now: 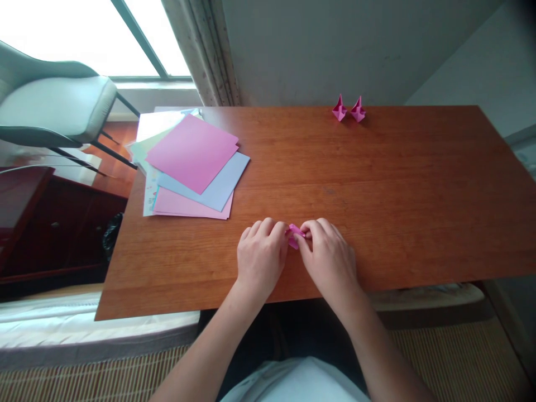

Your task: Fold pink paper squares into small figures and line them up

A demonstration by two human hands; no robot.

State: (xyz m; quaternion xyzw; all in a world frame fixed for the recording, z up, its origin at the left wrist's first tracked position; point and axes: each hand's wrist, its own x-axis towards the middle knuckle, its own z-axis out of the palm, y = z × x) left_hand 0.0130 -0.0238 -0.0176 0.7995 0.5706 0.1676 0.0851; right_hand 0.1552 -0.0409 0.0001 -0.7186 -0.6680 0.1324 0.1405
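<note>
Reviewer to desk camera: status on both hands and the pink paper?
Left hand and right hand pinching small folded pink paper. No obstruction visible around it.

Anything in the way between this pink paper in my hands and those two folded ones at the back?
Beyond the left hand and right hand holding the paper, nothing visible blocks the way to the figures; the sheets lie left.

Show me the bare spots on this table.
Widest: the table's right side, from the right hand to the right edge. Also bare: the middle, between the paper stack and pink figures. Narrower: the near-left corner, left of the left hand. Crowded: the far-left corner, under the stack, and around the pink piece.
</note>
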